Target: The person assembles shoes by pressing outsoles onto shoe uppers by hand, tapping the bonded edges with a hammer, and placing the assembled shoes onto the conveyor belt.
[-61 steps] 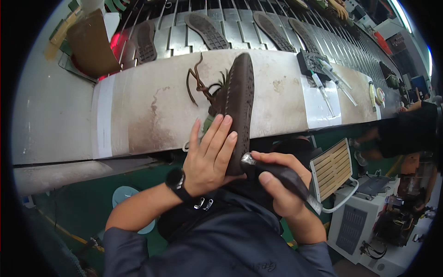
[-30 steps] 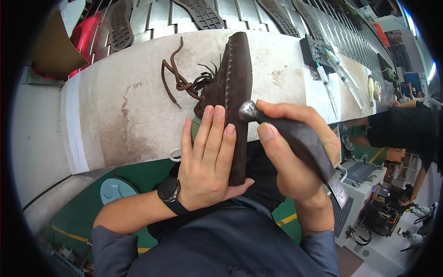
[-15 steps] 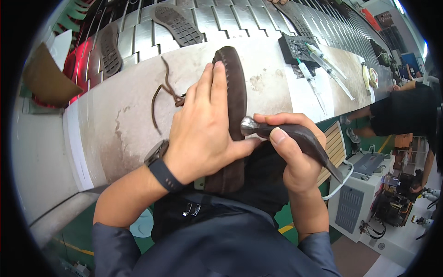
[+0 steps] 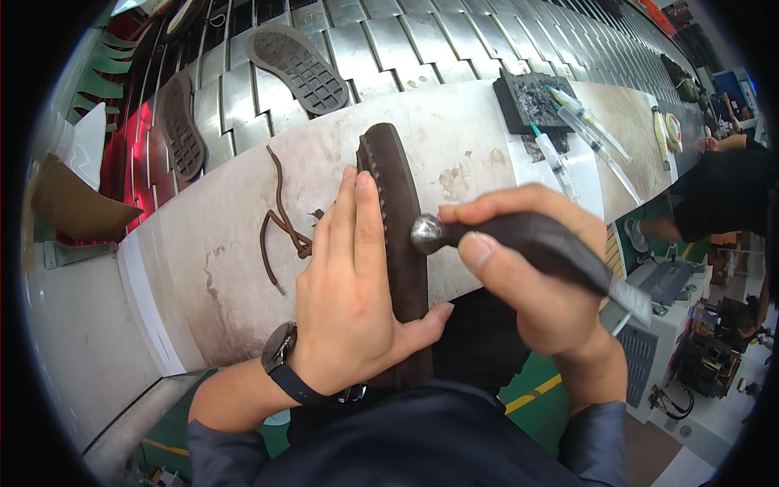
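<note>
Two hands of mine are on one dark brown shoe (image 4: pixel 395 219), which lies lengthwise on the pale, stained tabletop (image 4: pixel 203 268), toe pointing to twelve o'clock and heel reaching toward my body at six. My left hand (image 4: pixel 353 304) lies flat along the shoe's left side, fingers straight and pressed together, pointing to twelve, with the thumb spread out to three o'clock under the shoe's lower part; that grip is a flat press with the thumb hooked around, not a fist. A dark wristwatch (image 4: pixel 284 365) sits on that wrist, and the forearm comes in from seven o'clock in a grey-blue sleeve.

My right hand (image 4: pixel 535 284) is clenched around the dark handle of a small hammer (image 4: pixel 519 239), thumb laid along the handle toward nine o'clock. The rounded metal head (image 4: pixel 426 233) touches the shoe's right edge, near the middle of its length. The wrist bends in from five o'clock.

At nine o'clock of the shoe, brown laces (image 4: pixel 280 223) trail loose on the tabletop. At one o'clock lie a dark block (image 4: pixel 531 101) and several syringes (image 4: pixel 584 122). Beyond, at eleven o'clock, shoe soles (image 4: pixel 296 69) rest on a slatted metal conveyor (image 4: pixel 389 40).
</note>
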`<action>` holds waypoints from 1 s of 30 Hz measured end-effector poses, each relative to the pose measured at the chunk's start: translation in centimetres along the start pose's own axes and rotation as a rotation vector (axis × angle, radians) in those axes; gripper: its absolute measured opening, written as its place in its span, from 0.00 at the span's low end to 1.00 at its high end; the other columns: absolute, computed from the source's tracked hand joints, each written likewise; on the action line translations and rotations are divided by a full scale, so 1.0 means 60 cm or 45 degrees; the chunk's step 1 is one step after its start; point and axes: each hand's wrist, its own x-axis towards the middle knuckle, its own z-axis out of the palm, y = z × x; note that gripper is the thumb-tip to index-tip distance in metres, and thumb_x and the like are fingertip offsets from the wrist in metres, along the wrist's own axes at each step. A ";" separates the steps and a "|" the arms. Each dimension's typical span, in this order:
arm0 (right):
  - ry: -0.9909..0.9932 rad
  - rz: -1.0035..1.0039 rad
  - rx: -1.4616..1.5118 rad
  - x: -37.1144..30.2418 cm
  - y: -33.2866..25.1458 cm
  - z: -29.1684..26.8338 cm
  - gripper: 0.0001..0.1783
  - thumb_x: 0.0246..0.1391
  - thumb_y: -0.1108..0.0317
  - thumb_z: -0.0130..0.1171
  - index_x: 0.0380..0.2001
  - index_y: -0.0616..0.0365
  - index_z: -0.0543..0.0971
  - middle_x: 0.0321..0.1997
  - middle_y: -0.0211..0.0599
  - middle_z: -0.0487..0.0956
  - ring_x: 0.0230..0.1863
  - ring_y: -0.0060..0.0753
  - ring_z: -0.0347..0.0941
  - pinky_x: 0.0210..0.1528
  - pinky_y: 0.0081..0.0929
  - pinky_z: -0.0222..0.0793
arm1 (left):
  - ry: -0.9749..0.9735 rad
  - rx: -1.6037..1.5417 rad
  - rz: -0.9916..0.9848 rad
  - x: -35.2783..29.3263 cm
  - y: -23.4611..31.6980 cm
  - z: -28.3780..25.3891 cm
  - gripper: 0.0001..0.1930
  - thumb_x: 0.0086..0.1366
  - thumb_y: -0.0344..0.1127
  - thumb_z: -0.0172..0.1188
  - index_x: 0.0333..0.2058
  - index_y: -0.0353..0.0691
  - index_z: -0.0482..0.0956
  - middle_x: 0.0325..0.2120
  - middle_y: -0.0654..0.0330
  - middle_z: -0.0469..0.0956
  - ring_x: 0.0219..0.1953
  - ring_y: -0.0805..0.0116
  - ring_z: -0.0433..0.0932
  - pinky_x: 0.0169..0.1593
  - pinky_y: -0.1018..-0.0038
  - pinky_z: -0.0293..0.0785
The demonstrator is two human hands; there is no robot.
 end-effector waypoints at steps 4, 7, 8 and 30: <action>-0.081 -0.216 -0.233 0.065 -0.002 -0.010 0.13 0.60 0.72 0.66 0.45 0.69 0.84 0.44 0.47 0.89 0.47 0.32 0.86 0.54 0.29 0.80 | 0.014 -0.033 0.012 -0.003 -0.004 -0.003 0.71 0.45 0.43 0.84 0.76 0.19 0.42 0.71 0.25 0.58 0.69 0.27 0.66 0.72 0.50 0.65; 0.005 -0.216 -0.041 0.130 0.005 -0.004 0.09 0.60 0.68 0.68 0.36 0.65 0.87 0.33 0.34 0.86 0.36 0.20 0.83 0.39 0.23 0.77 | -0.006 -0.034 -0.002 0.000 -0.004 -0.003 0.71 0.44 0.43 0.84 0.76 0.19 0.42 0.71 0.25 0.58 0.70 0.27 0.65 0.72 0.50 0.65; -0.016 -0.070 0.018 0.149 -0.001 -0.005 0.11 0.60 0.65 0.69 0.37 0.64 0.87 0.34 0.33 0.87 0.36 0.23 0.83 0.41 0.24 0.78 | 0.017 -0.057 0.022 -0.001 -0.009 -0.001 0.71 0.44 0.42 0.84 0.76 0.20 0.43 0.71 0.25 0.58 0.70 0.28 0.65 0.73 0.51 0.65; 0.133 -0.506 0.441 -0.068 -0.007 0.017 0.13 0.66 0.67 0.63 0.47 0.66 0.82 0.47 0.53 0.88 0.54 0.44 0.85 0.63 0.44 0.79 | 0.431 -0.223 0.701 0.019 0.051 -0.153 0.48 0.47 0.33 0.80 0.66 0.30 0.66 0.54 0.47 0.78 0.55 0.57 0.81 0.61 0.64 0.76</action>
